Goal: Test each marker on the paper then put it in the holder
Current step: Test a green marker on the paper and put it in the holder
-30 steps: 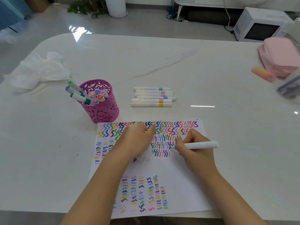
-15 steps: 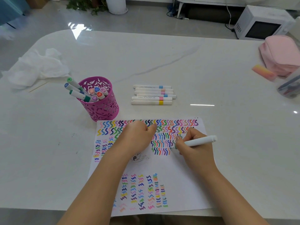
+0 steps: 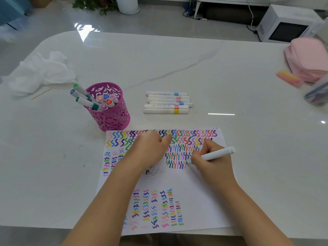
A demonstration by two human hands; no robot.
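Crumpled tissue (image 3: 40,71) at far left of table (image 3: 177,64). Pink holder (image 3: 110,119) just beyond paper's (image 3: 195,192) left corner; several capped markers (image 3: 106,102) stand in it, three leaning out left. Left hand (image 3: 149,148) rests on paper near top, fingers curled under, nothing seen in it. Six white markers (image 3: 166,103) lie in row beyond paper. Right hand (image 3: 213,162) grips white marker (image 3: 214,154), pinched near tip, tip on paper beside squiggle rows. Pink pouch (image 3: 308,57) at far right.
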